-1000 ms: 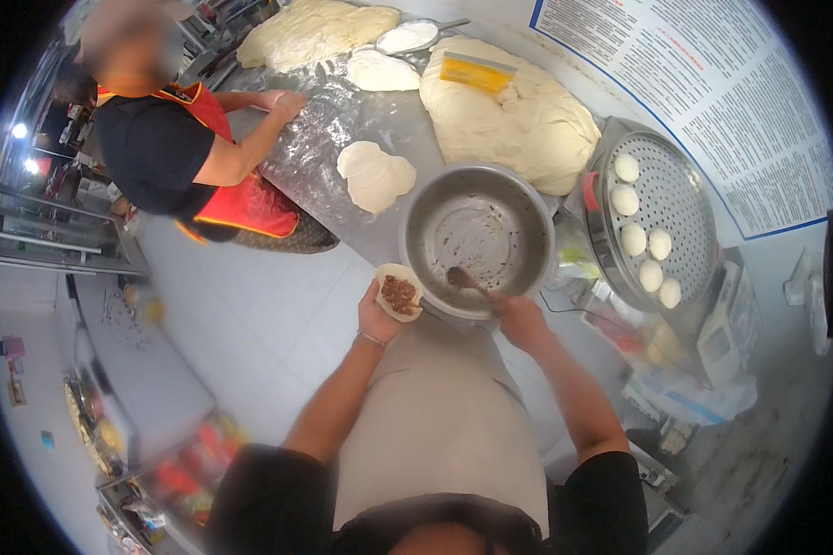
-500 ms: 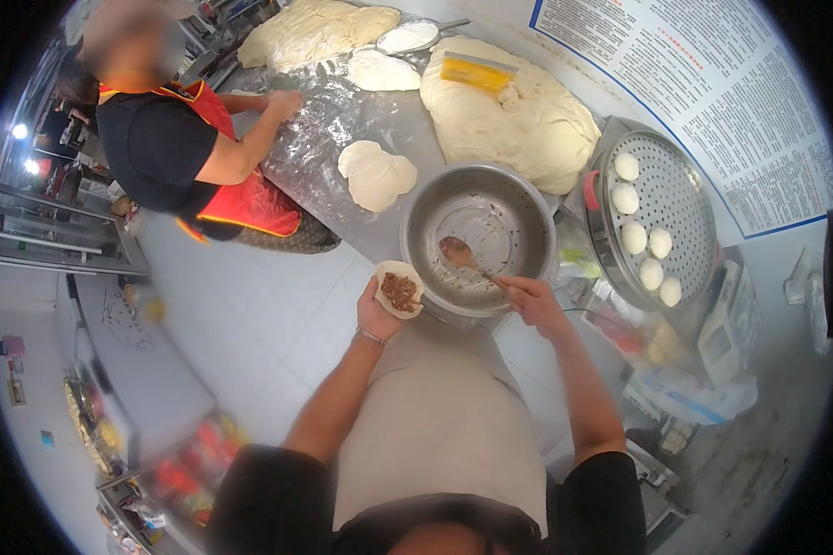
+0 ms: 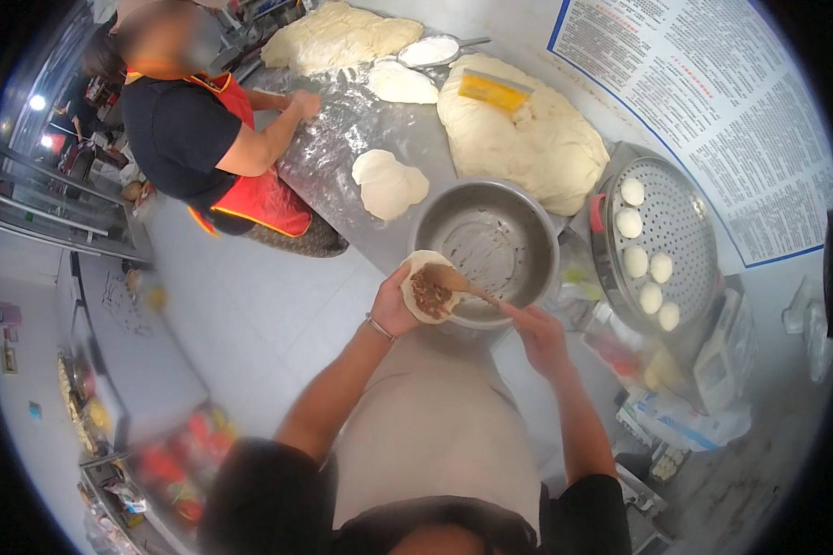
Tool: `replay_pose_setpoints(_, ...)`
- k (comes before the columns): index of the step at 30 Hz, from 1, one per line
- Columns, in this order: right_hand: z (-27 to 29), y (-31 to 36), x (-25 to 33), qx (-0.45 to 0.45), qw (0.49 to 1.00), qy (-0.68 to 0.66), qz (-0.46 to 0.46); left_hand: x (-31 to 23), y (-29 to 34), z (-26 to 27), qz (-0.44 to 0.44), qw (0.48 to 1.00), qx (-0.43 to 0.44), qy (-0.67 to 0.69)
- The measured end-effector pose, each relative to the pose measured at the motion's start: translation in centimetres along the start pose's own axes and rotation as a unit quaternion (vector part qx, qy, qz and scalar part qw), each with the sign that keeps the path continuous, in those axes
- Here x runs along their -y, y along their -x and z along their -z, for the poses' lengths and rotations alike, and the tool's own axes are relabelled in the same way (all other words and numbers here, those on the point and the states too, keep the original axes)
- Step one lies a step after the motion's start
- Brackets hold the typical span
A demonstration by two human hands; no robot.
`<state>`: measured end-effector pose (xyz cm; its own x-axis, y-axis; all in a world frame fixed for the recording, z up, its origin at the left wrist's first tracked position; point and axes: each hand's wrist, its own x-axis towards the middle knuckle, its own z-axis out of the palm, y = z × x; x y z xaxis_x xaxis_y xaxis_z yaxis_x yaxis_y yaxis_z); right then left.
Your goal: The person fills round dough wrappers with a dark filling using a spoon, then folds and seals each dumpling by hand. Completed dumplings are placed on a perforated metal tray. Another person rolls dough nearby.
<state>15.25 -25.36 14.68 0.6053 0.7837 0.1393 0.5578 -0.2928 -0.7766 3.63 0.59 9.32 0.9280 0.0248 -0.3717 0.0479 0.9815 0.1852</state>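
Near mid-frame sits the bowl (image 3: pixel 530 236); lower left, our left hand (image 3: pixel 394 307), its fingers too hidden for us to tell; lower right, our right hand (image 3: pixel 540 337), fingers pinching the spoon (image 3: pixel 448 277), whose head is over the wrapper (image 3: pixel 408 289) and its filling (image 3: pixel 427 298) on our left hand.

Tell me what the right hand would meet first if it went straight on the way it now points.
Likely the near rim of the metal bowl, beyond the wooden spoon that the right hand holds; depth is unclear, so it might pass over.
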Motion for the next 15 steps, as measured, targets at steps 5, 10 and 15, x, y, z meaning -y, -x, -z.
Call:
replay_pose_setpoints(5, -0.9, 1.3, -1.2, -0.046, 0.998, -0.021, 0.021, 0.6, 0.1, -1.2, 0.007, 1.000, 0.005, 0.023)
replay_pose_setpoints(10, -1.0, 2.9, -3.4, -0.049, 0.999, -0.009, 0.013, 1.1, 0.3, -0.9, -0.009, 0.997, 0.013, 0.070)
replay_pose_setpoints(15, -1.0, 3.6, -5.7, -0.060, 0.985, 0.150, -0.056, -0.4, 0.5, -1.7, -0.030, 0.999, 0.022, 0.033)
